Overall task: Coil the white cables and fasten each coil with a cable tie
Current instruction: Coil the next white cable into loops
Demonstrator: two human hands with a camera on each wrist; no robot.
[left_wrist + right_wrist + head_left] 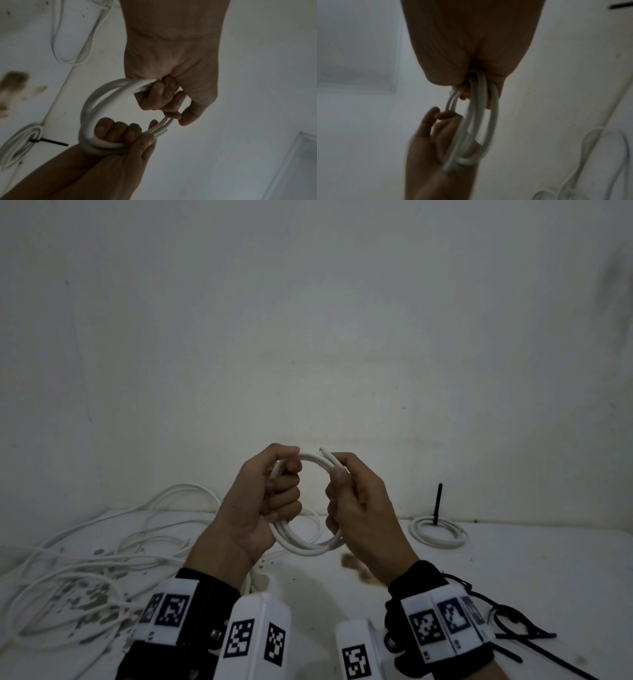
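Observation:
Both hands hold one coil of white cable (pixel 310 547) up above the table. My left hand (pixel 279 491) grips the coil's left side with the fingers curled round the strands. My right hand (pixel 346 498) grips the right side, and the cable's cut end (pixel 325 455) sticks out above its thumb. In the left wrist view the coil (pixel 89 108) bends between the left hand (pixel 161 98) and the right hand (pixel 118 134). The right wrist view shows the coil (pixel 481 108) edge-on, blurred, hanging from the right hand (pixel 471 60), with the left hand (pixel 435 135) below.
A finished coil (pixel 440 537) with an upright black cable tie (pixel 437 501) lies at the back right of the white table (pixel 513 570). Loose white cables (pixel 102 546) sprawl over the left side. Black cable ties (pixel 513 623) lie at the front right. Brown stains (pixel 352 563) mark the middle.

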